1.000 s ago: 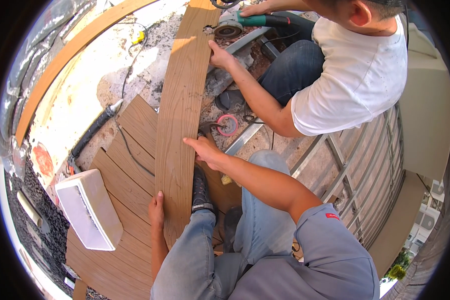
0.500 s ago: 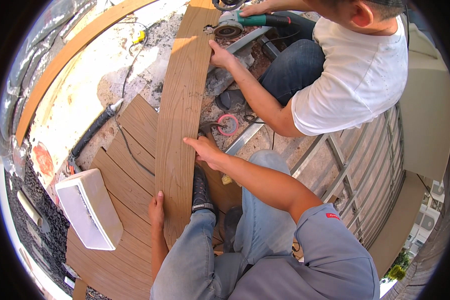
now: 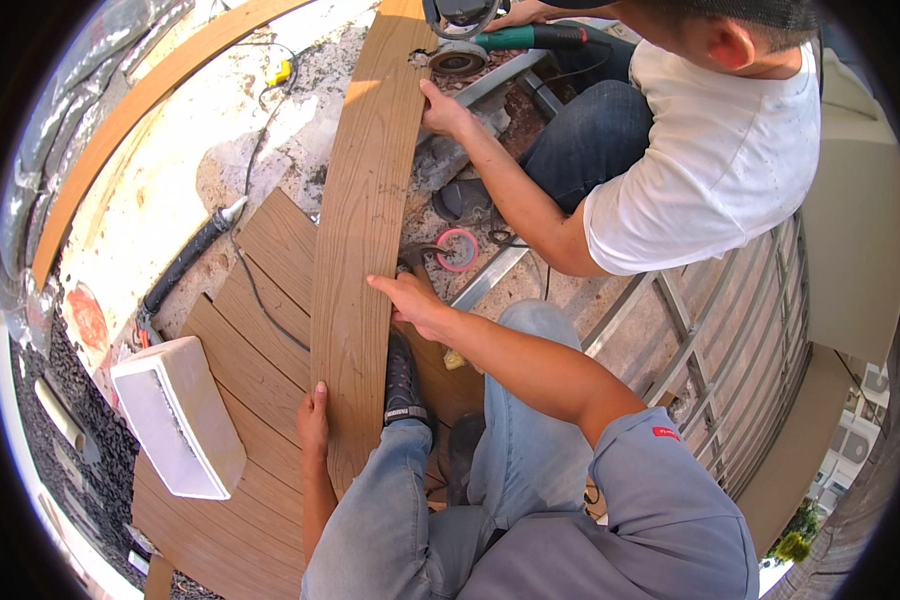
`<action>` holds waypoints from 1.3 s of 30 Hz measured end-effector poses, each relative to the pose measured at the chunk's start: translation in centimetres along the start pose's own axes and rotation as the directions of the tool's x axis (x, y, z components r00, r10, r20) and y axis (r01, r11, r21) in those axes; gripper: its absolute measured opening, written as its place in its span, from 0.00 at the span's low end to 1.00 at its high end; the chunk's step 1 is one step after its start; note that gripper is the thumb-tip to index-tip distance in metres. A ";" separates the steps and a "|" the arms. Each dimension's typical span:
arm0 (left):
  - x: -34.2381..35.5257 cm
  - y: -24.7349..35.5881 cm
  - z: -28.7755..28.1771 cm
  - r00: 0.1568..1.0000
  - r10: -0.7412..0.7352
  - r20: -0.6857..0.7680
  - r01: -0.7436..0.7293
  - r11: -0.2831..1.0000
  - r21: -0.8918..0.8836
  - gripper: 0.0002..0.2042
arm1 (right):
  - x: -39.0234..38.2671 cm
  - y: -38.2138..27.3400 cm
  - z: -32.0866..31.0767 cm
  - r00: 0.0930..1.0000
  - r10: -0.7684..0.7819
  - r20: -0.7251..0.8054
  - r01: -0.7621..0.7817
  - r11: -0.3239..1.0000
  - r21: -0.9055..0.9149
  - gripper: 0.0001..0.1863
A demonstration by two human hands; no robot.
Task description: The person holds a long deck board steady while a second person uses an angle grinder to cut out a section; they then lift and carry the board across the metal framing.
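Decking [image 3: 255,440] of brown slats spreads across the lower left. Metal bars [image 3: 678,318] form a grid at the right, over a stony floor. A co-worker [image 3: 710,160] in a white shirt and dark jeans crouches at the upper right. The plank [image 3: 370,190], brown and grained, runs from the top edge down the middle to the person's left leg, its near part over the decking; whether it rests there, I cannot tell. A narrower board [image 3: 120,130] lies at the upper left. A white block [image 3: 180,420] leans at the decking's left side, and a dark tube [image 3: 185,265] lies beyond it. The co-worker holds a green and black grinder [image 3: 510,38], its disc just beside a ragged notch in the plank's right edge, and has the other hand [image 3: 448,108] on that same edge, nearer. The person's own hands are apart, each clamped on the plank: the right hand [image 3: 410,300] on the right edge, the left hand [image 3: 313,420] lower on the left edge. A hammer [image 3: 415,255] lies just beyond the right hand, beside a pink tape roll [image 3: 474,243].
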State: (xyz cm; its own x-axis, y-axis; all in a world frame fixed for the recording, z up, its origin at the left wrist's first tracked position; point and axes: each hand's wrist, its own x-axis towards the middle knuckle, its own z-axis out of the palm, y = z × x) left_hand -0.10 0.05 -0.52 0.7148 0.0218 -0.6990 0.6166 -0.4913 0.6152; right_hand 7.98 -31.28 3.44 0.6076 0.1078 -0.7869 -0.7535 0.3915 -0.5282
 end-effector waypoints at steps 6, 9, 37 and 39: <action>0.1 -0.2 0.0 1.000 0.010 -0.003 -0.010 1.000 0.003 0.32 | -0.2 -0.2 0.0 1.000 -0.008 0.012 0.008 1.000 0.009 0.30; 0.1 -0.4 -0.1 1.000 0.009 -0.006 -0.009 1.000 0.008 0.32 | -0.1 -0.1 0.1 1.000 -0.009 0.022 0.009 1.000 0.012 0.30; -0.2 0.3 0.1 1.000 0.012 -0.004 -0.012 1.000 -0.017 0.30 | -0.3 -0.2 0.0 0.999 -0.019 0.027 0.018 1.000 0.025 0.30; -0.2 0.2 0.1 1.000 0.008 -0.006 -0.008 1.000 -0.009 0.30 | -0.5 -0.3 0.0 0.999 -0.018 0.028 0.017 1.000 0.026 0.31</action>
State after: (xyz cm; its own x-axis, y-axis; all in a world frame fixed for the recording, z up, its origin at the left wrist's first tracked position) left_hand -0.12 -0.13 -0.24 0.7217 0.0227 -0.6919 0.6136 -0.4835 0.6242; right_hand 7.96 -31.41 3.98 0.6275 0.1261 -0.7683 -0.7363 0.4171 -0.5328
